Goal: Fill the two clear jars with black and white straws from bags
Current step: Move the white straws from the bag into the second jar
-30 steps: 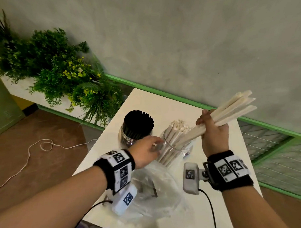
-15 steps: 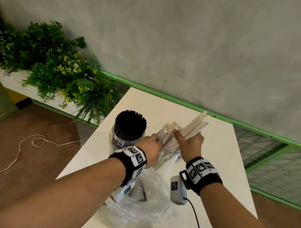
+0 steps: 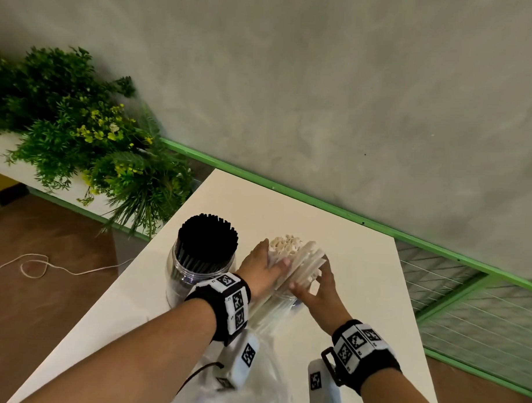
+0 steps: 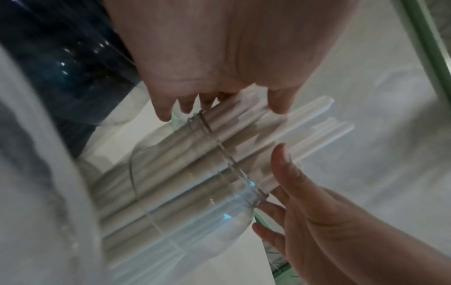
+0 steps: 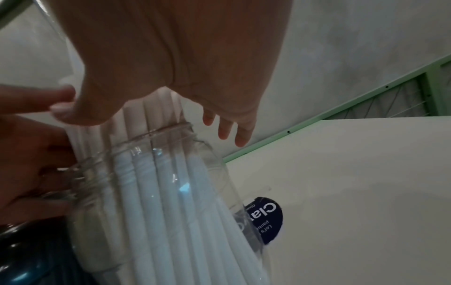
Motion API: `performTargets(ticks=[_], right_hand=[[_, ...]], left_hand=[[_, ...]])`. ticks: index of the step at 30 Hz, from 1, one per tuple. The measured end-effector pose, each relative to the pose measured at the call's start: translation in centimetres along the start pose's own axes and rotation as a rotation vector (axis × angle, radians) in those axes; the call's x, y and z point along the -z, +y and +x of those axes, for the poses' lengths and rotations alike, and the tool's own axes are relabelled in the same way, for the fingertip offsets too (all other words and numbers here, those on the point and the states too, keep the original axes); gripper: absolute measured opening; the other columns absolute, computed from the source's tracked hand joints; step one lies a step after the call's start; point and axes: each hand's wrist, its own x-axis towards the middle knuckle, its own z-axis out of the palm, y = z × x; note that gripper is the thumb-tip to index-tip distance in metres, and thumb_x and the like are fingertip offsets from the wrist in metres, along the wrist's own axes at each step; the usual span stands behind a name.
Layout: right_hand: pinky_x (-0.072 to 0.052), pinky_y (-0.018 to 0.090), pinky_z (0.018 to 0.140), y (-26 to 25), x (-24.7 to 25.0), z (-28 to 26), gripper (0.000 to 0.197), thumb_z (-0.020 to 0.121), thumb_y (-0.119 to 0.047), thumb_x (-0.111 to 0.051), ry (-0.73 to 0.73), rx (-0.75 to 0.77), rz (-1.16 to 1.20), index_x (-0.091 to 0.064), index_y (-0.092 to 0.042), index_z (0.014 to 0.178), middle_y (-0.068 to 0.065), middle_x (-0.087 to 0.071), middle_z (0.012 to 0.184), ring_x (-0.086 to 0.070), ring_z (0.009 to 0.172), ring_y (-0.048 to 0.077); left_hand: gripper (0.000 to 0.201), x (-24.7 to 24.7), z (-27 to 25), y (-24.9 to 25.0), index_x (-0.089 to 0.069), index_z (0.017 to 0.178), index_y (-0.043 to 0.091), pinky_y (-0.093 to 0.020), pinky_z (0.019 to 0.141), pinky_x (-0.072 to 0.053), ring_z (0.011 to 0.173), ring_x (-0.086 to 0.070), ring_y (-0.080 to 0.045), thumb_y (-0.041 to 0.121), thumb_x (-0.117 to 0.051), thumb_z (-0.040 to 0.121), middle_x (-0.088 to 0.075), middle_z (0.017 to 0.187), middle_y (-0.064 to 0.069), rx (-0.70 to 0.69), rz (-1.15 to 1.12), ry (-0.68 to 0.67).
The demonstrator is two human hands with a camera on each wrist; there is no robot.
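Note:
On the white table (image 3: 356, 264), the left clear jar (image 3: 192, 277) is packed with black straws (image 3: 207, 237). Right of it stands the second clear jar (image 4: 195, 221), holding white straws (image 3: 287, 247) that lean toward the right. My left hand (image 3: 261, 267) grips the white straws just above the jar's mouth, thumb on one side and fingers on the other. My right hand (image 3: 319, 286) is at the right of the bundle, fingers straight and spread, thumb touching the straws. The hands hide most of this jar in the head view.
A crumpled clear plastic bag (image 3: 252, 381) lies on the table's near side under my wrists. Green plants (image 3: 94, 153) stand left of the table, and a green rail (image 3: 319, 203) runs along the grey wall behind. A white cord (image 3: 33, 265) lies on the brown floor.
My right hand has brought its handful of white straws down into the jar and let go of them. My left hand has moved from the jar's side up to the straws at the mouth.

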Motion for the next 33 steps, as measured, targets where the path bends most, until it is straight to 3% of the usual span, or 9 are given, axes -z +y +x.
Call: performTargets(ticks=[3, 7, 10, 13, 16, 18, 26, 30, 33], right_hand=[[-0.034, 0.043, 0.112, -0.1, -0.4, 0.8, 0.135, 0.044, -0.074, -0.081, -0.038, -0.046, 0.042, -0.013, -0.026, 0.151, 0.002, -0.031, 0.154, -0.033, 0.14, 0.018], [-0.046, 0.041, 0.102, -0.5, -1.5, 1.8, 0.121, 0.042, -0.056, -0.09, -0.001, -0.059, 0.112, -0.03, -0.02, 0.142, 0.003, -0.057, 0.132, -0.056, 0.118, 0.018], [-0.047, 0.044, 0.102, -0.8, -2.2, 1.7, 0.121, 0.041, -0.058, -0.089, 0.086, -0.028, 0.167, -0.026, -0.027, 0.14, 0.0, -0.055, 0.132, -0.055, 0.12, 0.018], [-0.049, 0.044, 0.099, -1.2, -2.1, 1.5, 0.105, 0.061, -0.032, -0.089, 0.111, 0.023, 0.204, -0.023, -0.031, 0.142, 0.002, -0.051, 0.136, -0.053, 0.122, 0.02], [-0.045, 0.043, 0.102, -1.4, -1.7, 1.4, 0.111, 0.053, -0.054, -0.088, 0.166, 0.06, 0.142, -0.024, -0.037, 0.142, 0.001, -0.045, 0.138, -0.046, 0.127, 0.019], [-0.037, 0.034, 0.106, -1.6, -1.3, 1.1, 0.108, 0.062, -0.043, -0.087, 0.163, 0.072, 0.034, -0.021, -0.031, 0.147, 0.0, -0.036, 0.142, -0.037, 0.13, 0.014], [-0.016, 0.012, 0.109, -2.3, -0.7, -0.8, 0.093, 0.082, -0.019, -0.073, 0.22, 0.408, -0.335, -0.011, -0.025, 0.151, -0.004, -0.02, 0.15, -0.019, 0.135, 0.001], [-0.013, 0.032, 0.12, -2.2, -0.8, -1.5, 0.068, 0.096, -0.032, -0.046, 0.093, 0.526, -0.633, -0.009, -0.021, 0.152, -0.005, -0.002, 0.16, -0.001, 0.146, 0.01], [-0.007, 0.032, 0.121, -2.8, -0.8, -1.9, 0.06, 0.098, -0.044, -0.019, 0.107, 0.501, -0.592, -0.012, -0.019, 0.152, -0.01, 0.002, 0.158, 0.009, 0.145, 0.004]], left_hand=[[0.103, -0.3, 0.7, -0.2, 0.002, 0.151, 0.021, -0.043, 0.118, -0.017, 0.145, -0.015, -0.023, 0.075, -0.044, 0.075, -0.011, 0.159, -0.004, -0.014, -0.035, 0.013], [0.091, -0.9, 1.4, -0.4, -0.001, 0.151, 0.022, -0.043, 0.117, -0.016, 0.145, -0.014, -0.022, 0.067, -0.043, 0.084, -0.015, 0.158, -0.004, -0.057, 0.044, 0.022], [0.085, -1.0, 1.1, -0.2, -0.005, 0.151, 0.023, -0.042, 0.117, -0.019, 0.143, -0.02, -0.022, 0.066, -0.04, 0.086, -0.02, 0.156, -0.005, -0.086, 0.032, 0.044], [0.077, -0.6, 0.5, 0.6, -0.003, 0.15, 0.026, -0.038, 0.117, -0.017, 0.143, -0.019, -0.02, 0.057, -0.04, 0.091, -0.018, 0.156, -0.004, -0.126, -0.031, 0.042], [0.071, 0.1, 0.1, 1.4, -0.001, 0.151, 0.024, -0.033, 0.116, -0.017, 0.142, -0.02, -0.019, 0.047, -0.039, 0.095, -0.018, 0.156, -0.003, -0.192, 0.011, 0.055], [0.067, 0.4, -0.3, 1.5, -0.001, 0.151, 0.023, -0.028, 0.113, -0.017, 0.141, -0.022, -0.017, 0.038, -0.039, 0.098, -0.018, 0.156, -0.004, -0.2, 0.062, 0.06], [0.062, 1.4, -0.9, 0.1, -0.014, 0.15, 0.027, -0.027, 0.106, -0.034, 0.129, -0.045, -0.018, 0.029, -0.047, 0.097, -0.034, 0.15, -0.005, -0.149, 0.147, 0.074], [0.057, 1.6, -1.3, -0.5, -0.019, 0.15, 0.022, -0.026, 0.108, -0.032, 0.132, -0.043, -0.018, 0.027, -0.044, 0.099, -0.038, 0.148, -0.004, -0.144, 0.114, 0.078], [0.054, 1.5, -1.6, -1.0, -0.02, 0.15, 0.021, -0.024, 0.106, -0.03, 0.132, -0.042, -0.019, 0.014, -0.038, 0.1, -0.04, 0.147, -0.003, -0.124, 0.115, 0.093]])
